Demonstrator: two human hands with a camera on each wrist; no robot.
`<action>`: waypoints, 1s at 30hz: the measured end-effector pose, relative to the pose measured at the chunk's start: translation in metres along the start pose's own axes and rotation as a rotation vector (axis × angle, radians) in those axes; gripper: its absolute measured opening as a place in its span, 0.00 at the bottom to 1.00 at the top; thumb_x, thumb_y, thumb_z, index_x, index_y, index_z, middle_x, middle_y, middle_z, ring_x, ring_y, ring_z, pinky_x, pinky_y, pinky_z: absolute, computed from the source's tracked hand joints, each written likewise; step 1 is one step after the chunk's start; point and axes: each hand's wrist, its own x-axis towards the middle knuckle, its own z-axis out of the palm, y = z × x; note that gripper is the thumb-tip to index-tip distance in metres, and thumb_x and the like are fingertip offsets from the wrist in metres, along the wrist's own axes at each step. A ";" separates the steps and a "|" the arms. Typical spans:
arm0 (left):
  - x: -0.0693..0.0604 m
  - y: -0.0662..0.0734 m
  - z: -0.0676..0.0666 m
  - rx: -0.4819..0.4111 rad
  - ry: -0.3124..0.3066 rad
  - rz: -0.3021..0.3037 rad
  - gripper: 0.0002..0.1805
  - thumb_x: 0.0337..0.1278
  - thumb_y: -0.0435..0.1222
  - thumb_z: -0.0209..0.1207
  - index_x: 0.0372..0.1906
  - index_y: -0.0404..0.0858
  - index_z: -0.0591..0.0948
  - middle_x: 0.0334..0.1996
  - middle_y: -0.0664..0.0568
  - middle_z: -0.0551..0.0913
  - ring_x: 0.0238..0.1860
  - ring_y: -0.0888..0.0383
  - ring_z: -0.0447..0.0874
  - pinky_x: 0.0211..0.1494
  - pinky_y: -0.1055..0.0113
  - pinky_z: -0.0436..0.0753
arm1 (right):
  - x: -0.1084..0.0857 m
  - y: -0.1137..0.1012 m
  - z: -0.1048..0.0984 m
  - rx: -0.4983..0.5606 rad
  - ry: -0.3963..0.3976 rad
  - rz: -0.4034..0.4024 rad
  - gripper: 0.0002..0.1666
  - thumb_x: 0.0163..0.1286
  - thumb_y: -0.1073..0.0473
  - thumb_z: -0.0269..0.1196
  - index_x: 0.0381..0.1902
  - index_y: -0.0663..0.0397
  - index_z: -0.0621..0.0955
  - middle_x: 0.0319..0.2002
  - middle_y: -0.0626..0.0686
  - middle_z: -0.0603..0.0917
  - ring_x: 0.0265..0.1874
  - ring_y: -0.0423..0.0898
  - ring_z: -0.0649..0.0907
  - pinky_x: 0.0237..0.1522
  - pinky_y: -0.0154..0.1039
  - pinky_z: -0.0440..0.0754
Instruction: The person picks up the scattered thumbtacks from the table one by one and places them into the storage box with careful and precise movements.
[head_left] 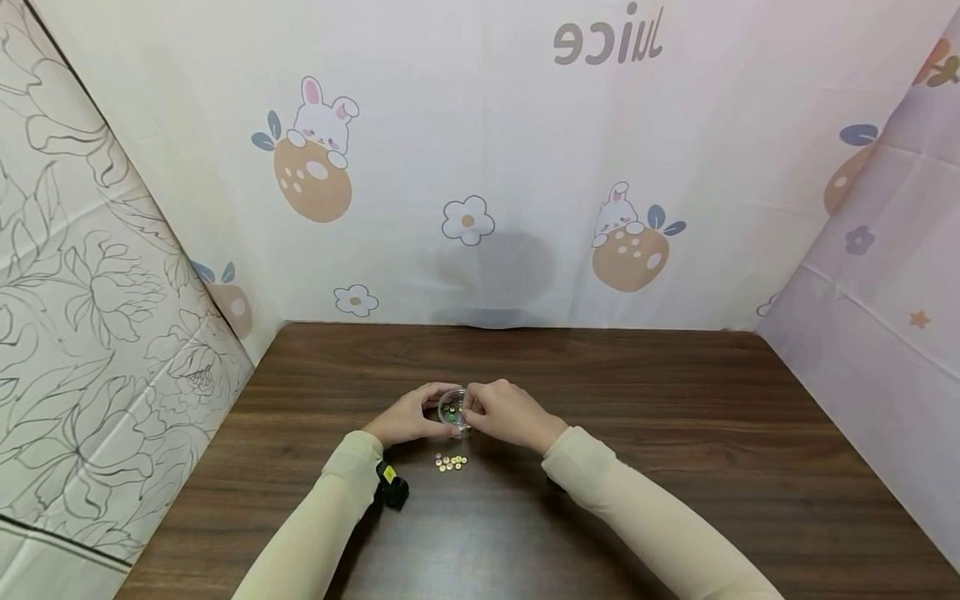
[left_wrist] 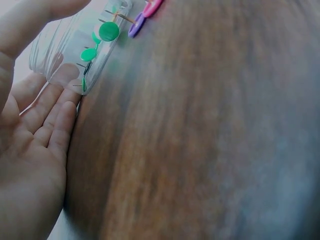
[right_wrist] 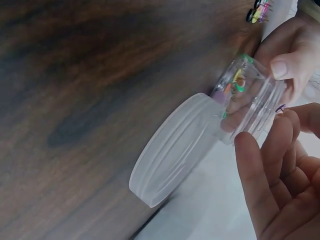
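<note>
My left hand [head_left: 414, 414] grips a small clear jar [right_wrist: 261, 102], fingers on one side and thumb on the other. Inside lie thumbtacks with coloured heads, among them a green thumbtack [left_wrist: 108, 31]. Over the jar's mouth, my right hand [head_left: 510, 410] pinches a purple thumbtack [right_wrist: 280, 108] between its fingertips. A round clear lid [right_wrist: 172, 150] stands near the jar in the right wrist view; the head view does not show it. Several thumbtacks [head_left: 450, 463] lie in a group of rows on the table, nearer to me than the jar.
The dark wood-grain table [head_left: 675, 500] reaches back to a patterned curtain [head_left: 480, 167]. Curtains also hang at the left and right sides. A black device with a yellow label [head_left: 392, 485] sits at my left wrist.
</note>
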 end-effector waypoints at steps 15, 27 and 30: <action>0.002 -0.008 0.000 -0.031 -0.002 -0.006 0.38 0.57 0.31 0.71 0.72 0.39 0.68 0.68 0.46 0.70 0.68 0.46 0.69 0.68 0.47 0.68 | 0.018 0.002 0.004 -0.087 -0.064 0.126 0.06 0.72 0.56 0.65 0.33 0.47 0.84 0.23 0.41 0.79 0.18 0.37 0.75 0.24 0.36 0.76; 0.003 -0.008 0.002 -0.010 0.015 -0.016 0.38 0.57 0.31 0.70 0.72 0.38 0.68 0.69 0.46 0.69 0.69 0.46 0.68 0.70 0.46 0.65 | 0.008 -0.002 -0.002 -0.058 -0.017 0.084 0.04 0.74 0.56 0.62 0.37 0.47 0.82 0.21 0.39 0.77 0.15 0.36 0.73 0.22 0.35 0.74; 0.003 -0.008 0.002 -0.006 0.015 -0.014 0.38 0.57 0.31 0.70 0.73 0.37 0.68 0.68 0.45 0.70 0.68 0.45 0.68 0.70 0.46 0.66 | 0.001 -0.004 -0.004 -0.037 -0.017 0.063 0.04 0.74 0.57 0.62 0.37 0.47 0.82 0.19 0.39 0.76 0.14 0.35 0.72 0.20 0.34 0.73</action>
